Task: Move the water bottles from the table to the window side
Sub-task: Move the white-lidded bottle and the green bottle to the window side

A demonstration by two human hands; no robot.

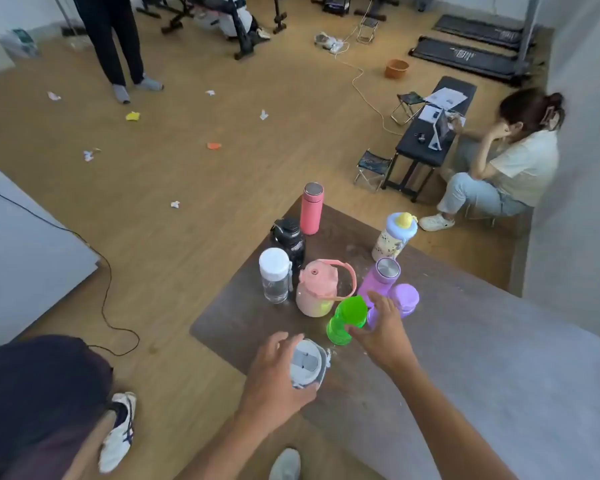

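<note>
Several water bottles stand on a dark brown table (243, 320). My left hand (274, 379) is wrapped around a grey-lidded bottle (307, 363) at the table's near corner. My right hand (383, 332) closes around a green bottle (345, 320), fingers on its right side. Behind them stand a pink jug with a handle (317, 289), a clear bottle with a white cap (274, 275), a black bottle (290, 239), a tall pink flask (311, 208), a purple flask (381, 277), a small purple bottle (404, 299) and a patterned bottle with a yellow-topped blue lid (395, 237).
A person sits on the floor at the right beside a black bench (426, 133) and small folding stools. Another person stands at the far left. A cable (108, 296) runs across the wooden floor on the left. Paper scraps lie scattered. Someone's shoe (118, 431) is at lower left.
</note>
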